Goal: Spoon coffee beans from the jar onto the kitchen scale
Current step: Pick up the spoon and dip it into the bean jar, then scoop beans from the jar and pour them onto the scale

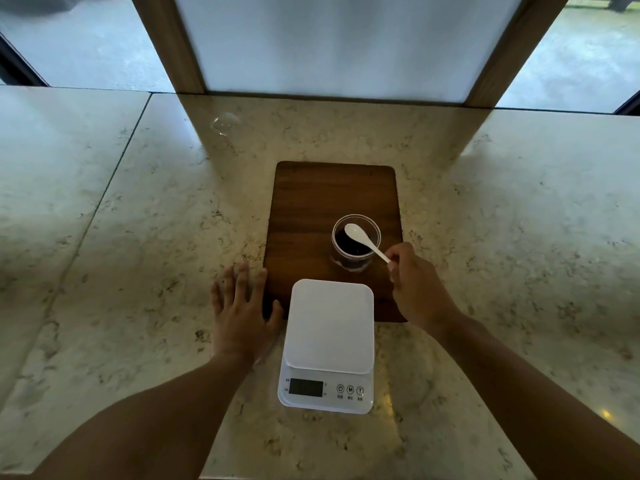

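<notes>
One spoon [363,239] in right hand [415,289], over jar [356,245].

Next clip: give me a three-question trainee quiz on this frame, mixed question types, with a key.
1. True or false: coffee beans already lie on the scale platform.
2. The spoon is held by: A) left hand B) right hand C) neither.
3. What does the jar stand on?

Key:
1. False; the platform is bare.
2. B; its bowl is over the jar's mouth.
3. The wooden board.

Head-high, steeply down over countertop [138,237]
</notes>
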